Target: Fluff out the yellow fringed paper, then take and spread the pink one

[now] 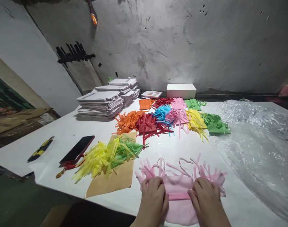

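Note:
In front of me lies a sheet of pink tissue paper, its far edge and sides cut into fringe. A darker pink band runs across it between my hands. My left hand has its fingers curled onto the left side of the sheet, with fringe spreading beyond the knuckles. On the opposite side, my right hand grips the sheet the same way, thumb near the band's right end. The undersides of my fingers are hidden.
Fringed bundles in several colours lie farther back. Yellow and green fringe rests on brown card. Left are a phone and a cutter; white stacks and a white box stand behind. Clear plastic covers the right.

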`<state>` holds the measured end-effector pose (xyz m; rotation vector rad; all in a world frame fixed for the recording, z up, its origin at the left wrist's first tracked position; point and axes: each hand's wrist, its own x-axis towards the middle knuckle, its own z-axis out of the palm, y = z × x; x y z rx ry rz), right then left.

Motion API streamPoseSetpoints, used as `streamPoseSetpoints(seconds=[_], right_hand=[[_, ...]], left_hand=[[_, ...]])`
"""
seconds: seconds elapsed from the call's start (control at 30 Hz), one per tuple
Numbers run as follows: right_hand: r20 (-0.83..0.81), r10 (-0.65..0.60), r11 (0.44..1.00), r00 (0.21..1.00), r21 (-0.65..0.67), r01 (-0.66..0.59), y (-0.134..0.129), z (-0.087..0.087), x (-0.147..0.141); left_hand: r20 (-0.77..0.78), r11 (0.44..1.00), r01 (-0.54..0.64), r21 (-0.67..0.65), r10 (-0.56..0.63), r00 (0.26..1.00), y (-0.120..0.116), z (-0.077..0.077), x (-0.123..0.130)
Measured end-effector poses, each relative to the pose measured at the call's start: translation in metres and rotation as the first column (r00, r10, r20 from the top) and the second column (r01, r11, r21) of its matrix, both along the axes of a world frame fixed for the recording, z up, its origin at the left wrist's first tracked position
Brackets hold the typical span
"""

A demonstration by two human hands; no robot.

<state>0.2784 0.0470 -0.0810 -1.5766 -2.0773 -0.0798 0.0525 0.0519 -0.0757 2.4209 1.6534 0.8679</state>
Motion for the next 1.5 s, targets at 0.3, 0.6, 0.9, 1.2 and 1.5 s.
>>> streamPoseSetpoints(seconds=[0.3, 0.6, 0.9, 1.2, 1.5], right_hand=[[-0.054, 0.427, 0.863, 0.903, 0.320, -0.390, 0.008, 0.002, -0.035], [-0.094, 0.466, 0.861, 0.880, 0.275, -0.427, 0.008, -0.006, -0.035], [-0.148, 0.405, 0.909, 0.902, 0.168, -0.381, -0.005, -0.010, 0.010], [-0.172, 0.102, 0.995, 0.980, 0.013, -0.102, -0.002, -0.003, -0.012], [-0.155, 0.275, 0.961, 0.949, 0.057, -0.269, 0.007, 0.005, -0.016]], left_hand=[[0.024, 0.995, 0.088, 0.044, -0.089, 0.996, -0.004, 0.012, -0.002], [0.013, 0.957, 0.220, 0.187, -0.227, 0.974, 0.002, -0.002, -0.003], [0.100, 0.958, 0.286, -0.021, -0.283, 0.954, -0.002, 0.008, -0.012], [-0.122, 0.998, 0.038, -0.041, -0.043, 0.992, -0.005, 0.013, 0.010], [-0.373, 0.911, 0.352, 0.212, -0.258, 0.891, 0.005, -0.003, 0.014]])
